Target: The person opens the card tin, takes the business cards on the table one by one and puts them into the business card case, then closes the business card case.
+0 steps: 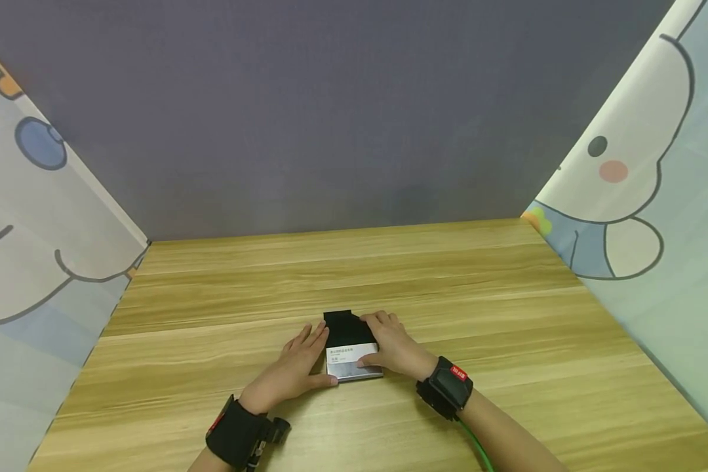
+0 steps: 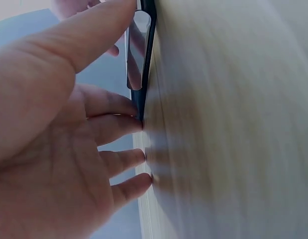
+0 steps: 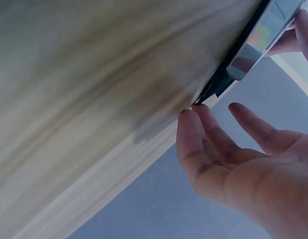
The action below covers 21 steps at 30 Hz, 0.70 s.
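Observation:
On the table between both hands lies a flat silver card case (image 1: pixel 354 372) with a mirror-like surface. A white card (image 1: pixel 343 354) printed with small text covers its upper part. Beyond the card is a flat black sleeve (image 1: pixel 343 331) with a narrower far end. My left hand (image 1: pixel 292 370) rests along the left side, fingers mostly straight, fingertips down by the sleeve's edge and thumb at the case's near left corner. On the right side, my right hand (image 1: pixel 398 347) has bent fingers at the sleeve's far right edge, with its thumb over the card.
The wooden table (image 1: pixel 212 295) reaches back to a grey panel (image 1: pixel 330 118). Cartoon-printed panels flank it left (image 1: pixel 41 196) and right (image 1: pixel 655 216). Black bands (image 1: pixel 446 388) circle both wrists, and a green cable (image 1: pixel 476 446) runs along the right forearm.

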{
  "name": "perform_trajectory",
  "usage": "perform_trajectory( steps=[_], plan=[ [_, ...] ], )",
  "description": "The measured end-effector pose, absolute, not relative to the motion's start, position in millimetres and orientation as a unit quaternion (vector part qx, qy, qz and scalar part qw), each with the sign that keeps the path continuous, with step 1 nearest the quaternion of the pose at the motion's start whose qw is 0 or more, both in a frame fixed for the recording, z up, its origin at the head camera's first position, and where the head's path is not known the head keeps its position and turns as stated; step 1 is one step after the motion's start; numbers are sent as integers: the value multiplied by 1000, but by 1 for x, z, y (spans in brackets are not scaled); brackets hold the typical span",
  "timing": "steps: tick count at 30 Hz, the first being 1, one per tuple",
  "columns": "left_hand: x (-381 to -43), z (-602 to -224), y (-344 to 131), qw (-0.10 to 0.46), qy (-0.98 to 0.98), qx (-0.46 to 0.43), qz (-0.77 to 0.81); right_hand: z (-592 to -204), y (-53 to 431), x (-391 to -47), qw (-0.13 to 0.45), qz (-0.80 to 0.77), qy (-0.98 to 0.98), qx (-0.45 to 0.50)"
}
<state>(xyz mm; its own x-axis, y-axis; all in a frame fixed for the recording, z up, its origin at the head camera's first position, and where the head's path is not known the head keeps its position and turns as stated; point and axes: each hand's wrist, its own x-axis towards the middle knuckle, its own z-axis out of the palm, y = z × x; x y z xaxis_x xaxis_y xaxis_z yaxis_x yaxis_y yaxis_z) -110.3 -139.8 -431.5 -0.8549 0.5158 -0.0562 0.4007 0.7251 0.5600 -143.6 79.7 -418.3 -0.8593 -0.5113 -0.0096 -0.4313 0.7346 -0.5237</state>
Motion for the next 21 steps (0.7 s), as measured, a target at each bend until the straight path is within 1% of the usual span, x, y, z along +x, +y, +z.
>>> perform_trajectory(
  steps=[4, 9, 12, 17, 21],
  plan=[
    [-110, -432, -138, 108, 920, 240, 289, -419, 79, -144, 77, -267, 928, -248],
    [-110, -431, -135, 106, 920, 222, 304, -419, 78, -144, 65, -270, 928, -250],
    [-112, -430, -132, 89, 917, 207, 329, -419, 77, -142, 58, -272, 928, -249],
    [-115, -426, -128, 35, 903, 160, 397, -420, 76, -142, 51, -281, 927, -244],
    [-115, -420, -127, 8, 897, 140, 420, -419, 77, -139, 29, -271, 927, -258]
  ],
)
